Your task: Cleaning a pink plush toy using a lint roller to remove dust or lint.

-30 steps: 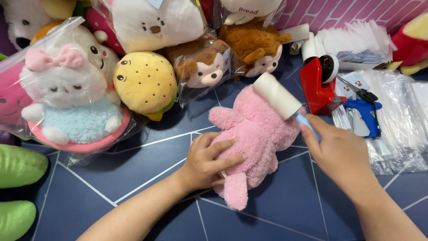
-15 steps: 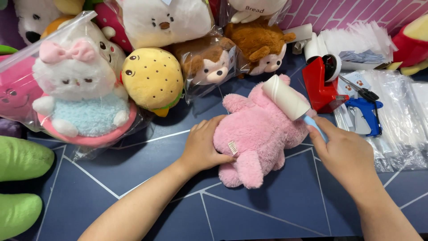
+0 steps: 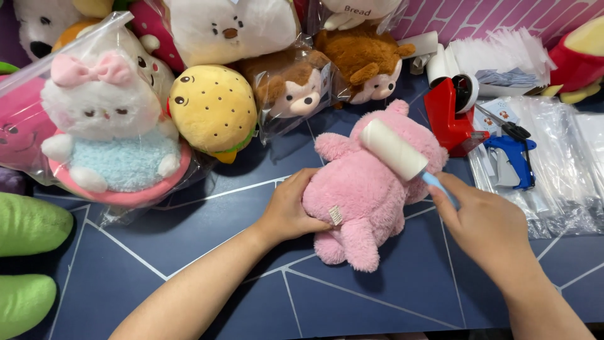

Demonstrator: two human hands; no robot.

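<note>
Fingers [image 3: 290, 200] of the left hand [image 3: 288, 211] are pressed against the side of the pink plush toy [image 3: 365, 192], partly curled around its edge, so that it is held down on the dark blue surface [image 3: 207, 220]. Fingers [image 3: 448, 192] of the right hand [image 3: 487, 226] are clenched around the light blue handle of the lint roller [image 3: 396, 150], whose white roll is laid on the toy's upper back.

From the head view, the toy is seen between the two hands, touching the left one, with its long axis running from the lower feet near the person up and away toward the red tape dispenser [image 3: 454, 113]. The roller's axis is set across it, slanting down to the right into the right hand, which is the hand nearer the roll.

Bagged plush toys are crowded along the far edge, a yellow burger-shaped plush [image 3: 214, 108] among them; a blue tagging gun [image 3: 511, 157] is laid on clear bags at the right.

Compared with half a second ago, the toy has been turned more upright along the surface, and the roll has been shifted further onto its back
</note>
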